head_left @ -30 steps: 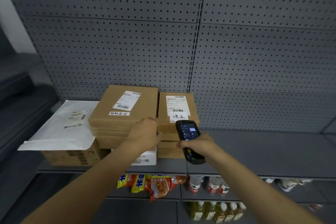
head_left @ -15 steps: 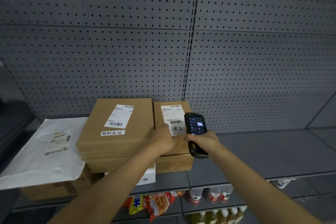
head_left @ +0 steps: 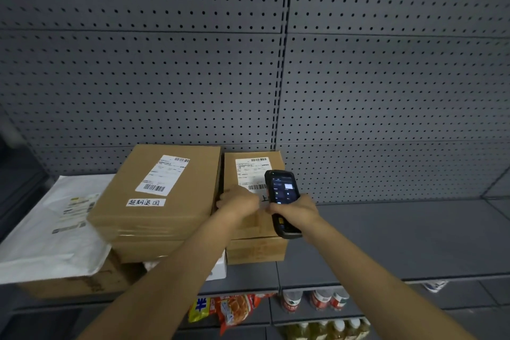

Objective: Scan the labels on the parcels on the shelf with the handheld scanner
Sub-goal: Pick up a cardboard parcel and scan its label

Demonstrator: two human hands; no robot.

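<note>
The right hand [head_left: 296,208] is wrapped around the lower body of the handheld scanner [head_left: 282,201], its lit screen facing the person and its top end held over the shipping label [head_left: 249,172] on the smaller cardboard parcel [head_left: 254,193]. The left hand [head_left: 238,201] lies on that same parcel just left of the scanner, fingers seemingly loosely bent and resting on the top face without gripping; motion blur hides the details.

To scan well, the scanner's head probably should draw back toward the person a little, since it now covers part of the lower barcode; the upper barcode beyond it is exposed and may be the easier target. The left hand should steady the box and stay off the label.

Further left of both hands sit the larger cardboard parcel [head_left: 160,196], with its own label, and a white mailer bag [head_left: 52,232], all on the grey shelf [head_left: 386,237].
</note>
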